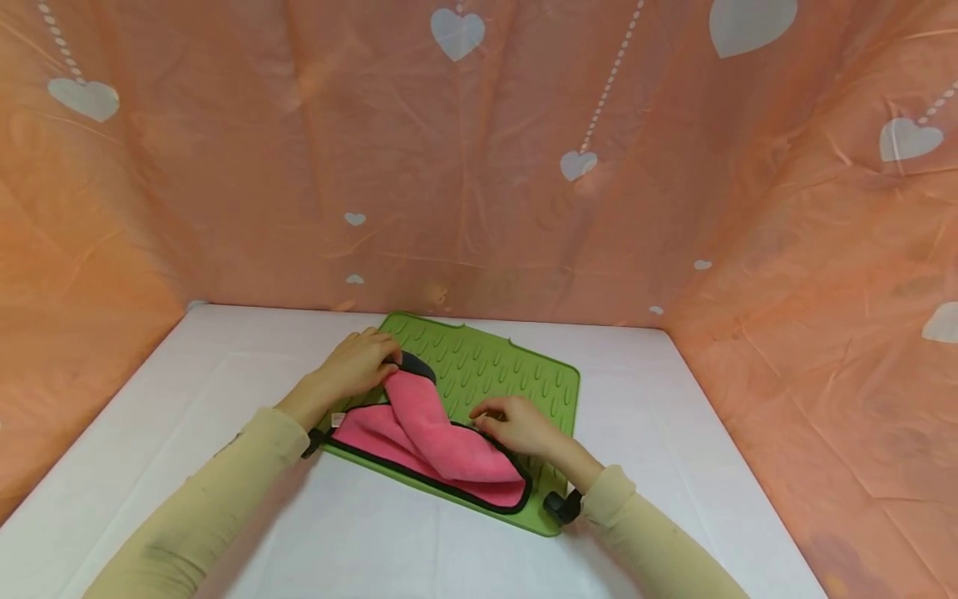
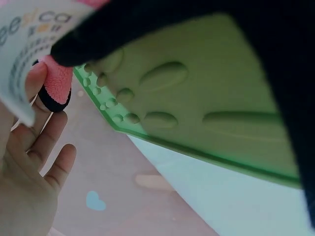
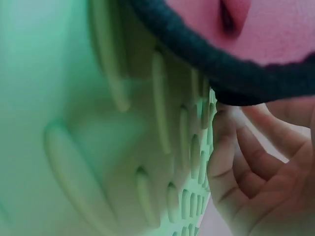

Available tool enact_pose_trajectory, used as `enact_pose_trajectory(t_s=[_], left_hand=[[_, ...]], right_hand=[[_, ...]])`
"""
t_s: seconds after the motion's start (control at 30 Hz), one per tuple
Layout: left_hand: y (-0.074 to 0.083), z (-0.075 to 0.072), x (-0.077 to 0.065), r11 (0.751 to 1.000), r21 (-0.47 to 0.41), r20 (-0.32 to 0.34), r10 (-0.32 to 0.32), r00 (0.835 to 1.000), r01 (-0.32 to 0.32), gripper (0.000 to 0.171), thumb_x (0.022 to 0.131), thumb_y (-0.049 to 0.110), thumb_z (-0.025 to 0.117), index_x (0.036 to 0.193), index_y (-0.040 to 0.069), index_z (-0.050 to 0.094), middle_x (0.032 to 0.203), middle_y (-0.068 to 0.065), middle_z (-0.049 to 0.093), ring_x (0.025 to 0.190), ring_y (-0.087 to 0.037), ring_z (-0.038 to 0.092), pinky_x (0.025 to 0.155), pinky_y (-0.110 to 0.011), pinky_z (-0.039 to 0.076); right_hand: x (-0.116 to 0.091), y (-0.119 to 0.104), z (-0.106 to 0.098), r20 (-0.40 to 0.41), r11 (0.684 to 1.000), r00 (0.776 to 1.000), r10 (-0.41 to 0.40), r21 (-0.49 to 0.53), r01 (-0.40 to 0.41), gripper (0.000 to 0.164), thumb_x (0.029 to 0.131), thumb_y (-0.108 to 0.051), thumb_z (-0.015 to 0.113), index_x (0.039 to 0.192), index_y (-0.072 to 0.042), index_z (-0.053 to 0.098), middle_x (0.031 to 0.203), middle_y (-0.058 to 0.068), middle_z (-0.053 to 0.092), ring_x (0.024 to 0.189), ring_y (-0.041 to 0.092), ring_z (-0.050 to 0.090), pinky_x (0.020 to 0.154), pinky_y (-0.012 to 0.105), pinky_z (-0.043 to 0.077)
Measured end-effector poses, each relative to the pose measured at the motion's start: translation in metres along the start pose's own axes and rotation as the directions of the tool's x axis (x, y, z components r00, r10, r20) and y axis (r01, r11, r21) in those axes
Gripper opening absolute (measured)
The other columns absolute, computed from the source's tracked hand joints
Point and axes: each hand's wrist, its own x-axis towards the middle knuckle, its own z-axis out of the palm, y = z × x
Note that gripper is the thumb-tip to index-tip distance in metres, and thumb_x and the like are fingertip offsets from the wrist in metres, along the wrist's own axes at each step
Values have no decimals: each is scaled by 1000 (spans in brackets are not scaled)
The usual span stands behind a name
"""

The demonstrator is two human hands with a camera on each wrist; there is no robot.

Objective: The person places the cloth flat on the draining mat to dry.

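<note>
A pink cloth with black trim lies on a green ridged mat, partly folded over itself. My left hand pinches one end of the cloth, where a dark section shows, near the mat's far left side. In the left wrist view that pinched cloth edge sits between the left fingers, and a printed white label hangs close to the camera. My right hand is bent at the cloth's black edge. In the right wrist view its fingertips meet the trim, which partly hides their grip.
The mat lies at a slant on a white-covered table. An orange curtain with pale hearts stands behind and along both sides. Black wrist straps show near the mat's front corners.
</note>
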Motion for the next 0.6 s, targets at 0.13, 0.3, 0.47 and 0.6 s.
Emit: enact_pose_trajectory(t_s=[0.13,0.3,0.47,0.6], left_hand=[[0,0,0,1000,-2,-2,4,1000,-4,5,93,11,77,94,13,72,102,-5,69,102,-31,59,84,-52,48],[0,1,-1,1000,-5,-10,8,1000,-8,5,94,11,76,93,14,72,102,-4,69,101,-31,59,84,-51,48],[-1,1,-1,1000,-14,-15,4,1000,-4,4,94,13,76,96,13,72,103,-5,70,102,-31,59,85,-51,48],[-1,2,-2,1000,-15,-16,2,1000,-2,5,95,14,76,96,12,72,103,-5,70,102,-30,59,84,-51,48]], right_hand=[[1,1,0,11,998,998,58,7,-58,24,102,-17,61,115,-7,77,106,5,76,94,15,69,82,35,56],[2,3,1,27,994,994,110,6,-110,21,102,-18,63,111,-9,78,107,5,76,94,15,67,79,34,55],[4,5,1,18,993,994,111,48,-112,19,102,-19,64,109,-10,79,106,4,76,96,15,66,84,34,54],[4,9,3,2,990,995,103,93,-103,17,101,-16,66,108,-9,80,107,5,76,98,16,67,85,34,54]])
